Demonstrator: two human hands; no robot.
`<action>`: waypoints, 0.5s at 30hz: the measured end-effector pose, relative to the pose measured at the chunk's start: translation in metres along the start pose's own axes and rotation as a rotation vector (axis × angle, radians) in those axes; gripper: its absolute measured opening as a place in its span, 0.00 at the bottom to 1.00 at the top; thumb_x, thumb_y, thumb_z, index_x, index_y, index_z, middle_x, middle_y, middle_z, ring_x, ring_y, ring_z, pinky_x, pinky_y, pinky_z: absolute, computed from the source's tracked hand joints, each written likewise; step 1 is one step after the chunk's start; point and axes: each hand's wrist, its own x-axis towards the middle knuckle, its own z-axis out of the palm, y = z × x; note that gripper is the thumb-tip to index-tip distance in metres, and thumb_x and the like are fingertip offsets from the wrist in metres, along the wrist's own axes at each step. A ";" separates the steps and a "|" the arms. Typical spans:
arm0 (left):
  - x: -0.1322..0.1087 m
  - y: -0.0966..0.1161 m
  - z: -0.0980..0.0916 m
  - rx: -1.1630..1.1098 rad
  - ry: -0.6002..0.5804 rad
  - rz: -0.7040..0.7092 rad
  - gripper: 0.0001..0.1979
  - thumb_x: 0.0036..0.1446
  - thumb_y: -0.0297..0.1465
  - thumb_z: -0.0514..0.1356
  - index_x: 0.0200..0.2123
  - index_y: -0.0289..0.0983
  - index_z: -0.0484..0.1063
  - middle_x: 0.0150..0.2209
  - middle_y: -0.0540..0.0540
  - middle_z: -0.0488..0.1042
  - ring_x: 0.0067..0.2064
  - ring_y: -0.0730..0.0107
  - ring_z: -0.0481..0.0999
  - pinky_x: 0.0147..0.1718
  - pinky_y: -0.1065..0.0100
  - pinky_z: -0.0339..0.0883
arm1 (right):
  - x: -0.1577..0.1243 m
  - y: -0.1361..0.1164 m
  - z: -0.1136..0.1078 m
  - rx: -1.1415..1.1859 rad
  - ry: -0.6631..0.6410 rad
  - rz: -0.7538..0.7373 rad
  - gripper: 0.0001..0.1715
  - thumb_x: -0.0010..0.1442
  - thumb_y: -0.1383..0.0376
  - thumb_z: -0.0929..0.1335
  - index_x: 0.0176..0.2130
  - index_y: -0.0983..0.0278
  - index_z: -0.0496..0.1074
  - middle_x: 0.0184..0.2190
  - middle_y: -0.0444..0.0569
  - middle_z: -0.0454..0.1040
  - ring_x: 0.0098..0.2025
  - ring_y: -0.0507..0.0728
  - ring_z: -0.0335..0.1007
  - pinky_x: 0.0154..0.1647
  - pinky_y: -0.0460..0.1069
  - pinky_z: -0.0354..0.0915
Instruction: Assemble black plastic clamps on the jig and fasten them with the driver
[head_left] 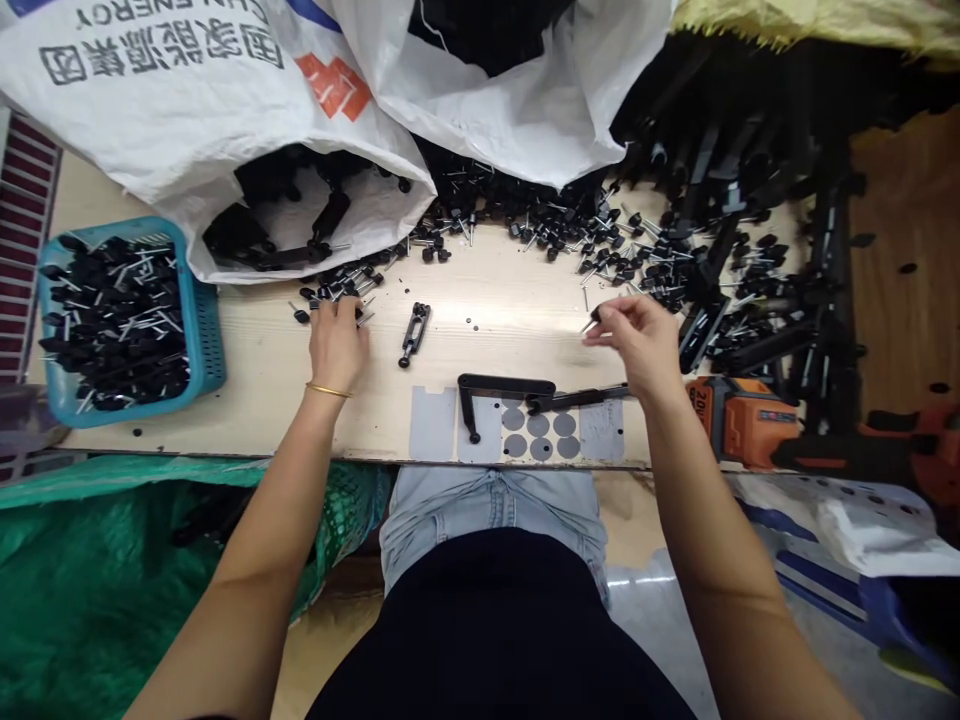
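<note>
My right hand is closed in a pinch on a thumb screw with a black knob and a thin metal shank, held over the table. On the left, my left hand curls its fingers down at a small heap of similar thumb screws; the fingertips are partly hidden, and what they grip cannot be made out. Between the hands lies a short black slotted bracket. Nearer the table edge rests a black jointed arm, with another dark bar by my right wrist.
A blue basket full of thumb screws stands at left. White sacks with black parts line the back. Loose screws and long black parts crowd the right side. An orange power-tool battery sits at the front right. Grey stickers lie along the edge.
</note>
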 end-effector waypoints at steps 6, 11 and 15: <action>-0.002 0.004 0.004 -0.087 0.038 0.003 0.17 0.52 0.24 0.59 0.46 0.36 0.68 0.38 0.42 0.70 0.45 0.56 0.72 0.47 0.56 0.67 | -0.061 0.021 0.019 0.341 -0.079 0.162 0.19 0.48 0.54 0.75 0.32 0.64 0.69 0.24 0.40 0.70 0.26 0.50 0.73 0.29 0.48 0.74; -0.029 0.032 -0.022 -0.359 0.025 0.080 0.08 0.55 0.29 0.59 0.40 0.36 0.73 0.39 0.46 0.70 0.35 0.72 0.73 0.36 0.69 0.72 | -0.072 0.036 0.024 0.297 0.008 0.114 0.17 0.48 0.57 0.75 0.33 0.64 0.71 0.25 0.41 0.72 0.28 0.50 0.74 0.32 0.47 0.75; -0.057 0.059 -0.037 -0.515 -0.130 0.238 0.07 0.57 0.30 0.59 0.38 0.37 0.76 0.37 0.48 0.72 0.33 0.75 0.73 0.32 0.74 0.71 | -0.078 0.031 0.023 0.336 0.002 0.092 0.16 0.50 0.57 0.74 0.34 0.64 0.71 0.24 0.41 0.73 0.27 0.50 0.73 0.31 0.47 0.75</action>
